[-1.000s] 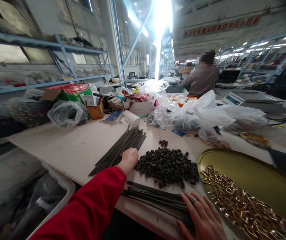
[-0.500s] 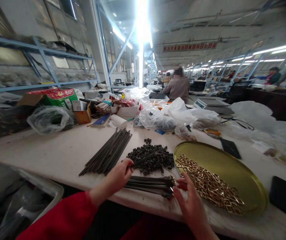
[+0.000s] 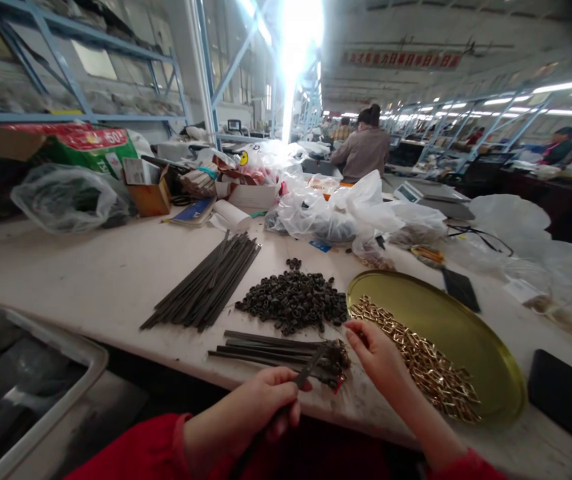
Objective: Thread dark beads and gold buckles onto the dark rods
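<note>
My left hand [image 3: 261, 410] is closed round one thin dark metal strip [image 3: 310, 367] that points up and right over the table's front edge. My right hand [image 3: 376, 350] reaches to the near edge of a round gold tray [image 3: 466, 333] that holds several small brass clips [image 3: 426, 367]; its fingers are curled in a pinch, and what they hold is hidden. A short row of dark strips [image 3: 271, 348] lies between my hands. Behind it sits a heap of small black rings [image 3: 293, 303], and to the left a longer bundle of dark strips [image 3: 206, 283].
Plastic bags [image 3: 341, 213], boxes [image 3: 149, 190] and a green carton [image 3: 81, 150] crowd the back of the white table [image 3: 91, 280]. A black phone [image 3: 566, 397] lies at the right, a white bin [image 3: 31, 380] at the lower left. A person [image 3: 363, 147] sits with their back to me.
My left hand has drawn one dark strip back toward me from the ring heap. My right hand has left the strip ends and moved to the brass clips. The view has tilted down.
</note>
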### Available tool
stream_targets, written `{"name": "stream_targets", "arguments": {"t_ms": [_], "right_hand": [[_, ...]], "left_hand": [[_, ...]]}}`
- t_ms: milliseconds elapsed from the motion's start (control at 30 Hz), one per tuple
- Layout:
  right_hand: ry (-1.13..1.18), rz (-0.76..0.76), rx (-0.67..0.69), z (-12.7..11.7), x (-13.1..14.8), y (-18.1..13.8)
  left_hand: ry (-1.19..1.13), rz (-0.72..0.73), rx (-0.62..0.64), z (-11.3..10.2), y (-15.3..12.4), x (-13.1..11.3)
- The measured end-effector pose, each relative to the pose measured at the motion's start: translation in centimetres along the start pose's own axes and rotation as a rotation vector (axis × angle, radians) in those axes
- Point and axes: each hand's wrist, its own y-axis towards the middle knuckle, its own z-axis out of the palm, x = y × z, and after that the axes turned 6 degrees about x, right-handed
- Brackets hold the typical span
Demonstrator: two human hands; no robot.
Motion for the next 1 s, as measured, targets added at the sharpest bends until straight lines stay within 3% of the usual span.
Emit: {"name": "stream_targets", "arguments": {"t_ms": [167, 333, 633, 700, 833, 1000], "right_hand": [[-0.244, -0.001, 0.083, 0.3, -2.2, 4.0], [-0.408, -0.008, 0.142, 1.7, -2.3, 5.4], [-0.332, -0.021, 0.123, 0.4, -2.3, 4.6], [-0.161, 0.026, 0.084, -0.2, -2.0, 3.5], [0.542, 0.173, 0.022, -0.7, -0.4, 0.3], [1.161, 0.365, 0.083, 0.0, 2.1, -3.4]], "left_hand": [[-0.112, -0.048, -0.039, -1.1, 1.2, -0.3], [-0.155, -0.069, -0.016, -1.9, 2.4, -0.4], [-0.159, -0.077, -0.041, -1.7, 2.3, -0.3], [-0.159, -0.066, -0.039, -1.4, 2.0, -0.2], [-0.157, -0.052, -0.010, -0.5, 1.5, 0.0], [-0.010, 0.037, -0.021, 0.6, 0.4, 0.1]]}}
